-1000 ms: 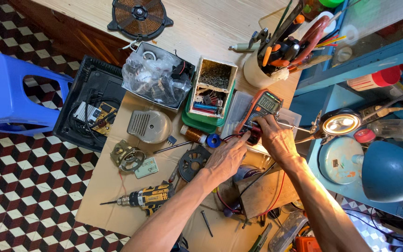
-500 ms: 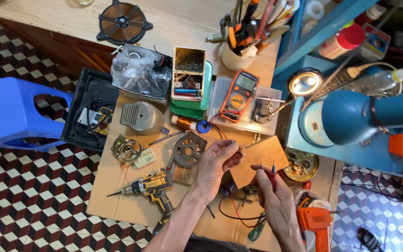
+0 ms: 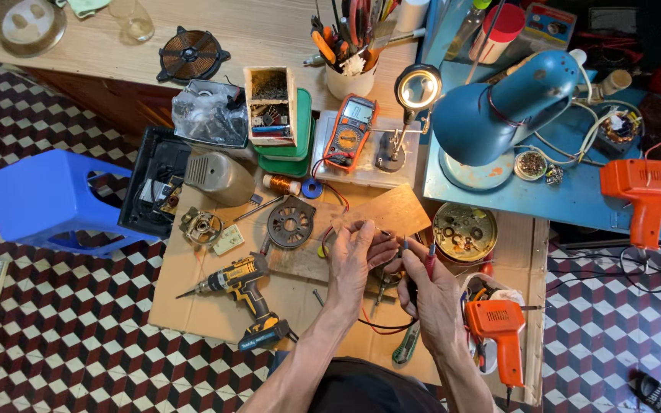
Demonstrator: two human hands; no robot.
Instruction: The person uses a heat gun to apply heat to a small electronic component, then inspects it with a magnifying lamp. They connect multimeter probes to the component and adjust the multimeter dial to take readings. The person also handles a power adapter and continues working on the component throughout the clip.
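My left hand (image 3: 355,258) is curled over a small dark part on the cardboard sheet (image 3: 193,298), fingers closed around it. Beside it, my right hand (image 3: 428,294) grips the red and black test probes (image 3: 430,260), tips pointing up toward the left hand. Red and black leads (image 3: 380,325) trail below both hands. The orange multimeter (image 3: 351,131) lies further back on a clear box. A thin wooden board (image 3: 392,214) rests just behind my hands, next to a round dark motor cover (image 3: 291,222).
A yellow cordless drill (image 3: 239,287) lies at left. An orange heat gun (image 3: 499,329) sits right of my hand, another (image 3: 640,191) on the blue bench. A blue lamp (image 3: 499,107), tool cup (image 3: 350,73), magnifier (image 3: 416,88), blue stool (image 3: 55,203) and round tin (image 3: 464,232) surround the work.
Both hands pulled back from the multimeter toward me and now meet over the small part. My view has shifted, so the lamp and bench stand further right.
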